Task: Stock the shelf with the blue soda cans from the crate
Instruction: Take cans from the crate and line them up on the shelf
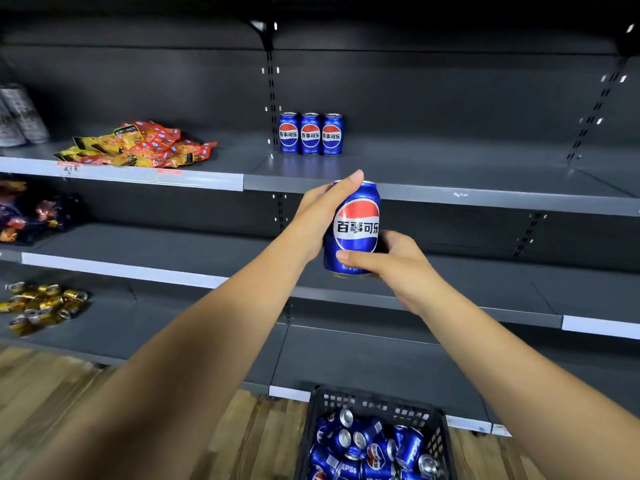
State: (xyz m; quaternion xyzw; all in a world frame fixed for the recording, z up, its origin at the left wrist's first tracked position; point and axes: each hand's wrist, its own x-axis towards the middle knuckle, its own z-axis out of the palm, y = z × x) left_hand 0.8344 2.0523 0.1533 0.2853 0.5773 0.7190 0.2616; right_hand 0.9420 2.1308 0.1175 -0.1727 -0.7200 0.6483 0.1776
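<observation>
A blue soda can (356, 223) is held upright in the air in front of the dark shelf (450, 197), just below its front edge. My left hand (320, 211) grips the can's left side and top. My right hand (391, 261) holds its lower right side, thumb across the front. Three blue soda cans (310, 134) stand in a row at the back of that shelf. On the floor below, a black crate (377, 401) holds several more blue cans (367, 445) lying loose.
Red and yellow snack packets (138, 145) lie on the same shelf to the left, with grey cans (20, 114) at the far left. Dark snack bags (31, 213) sit one shelf down. Gold cans (41, 304) are piled on a lower shelf. Wooden floor (52, 386) runs below.
</observation>
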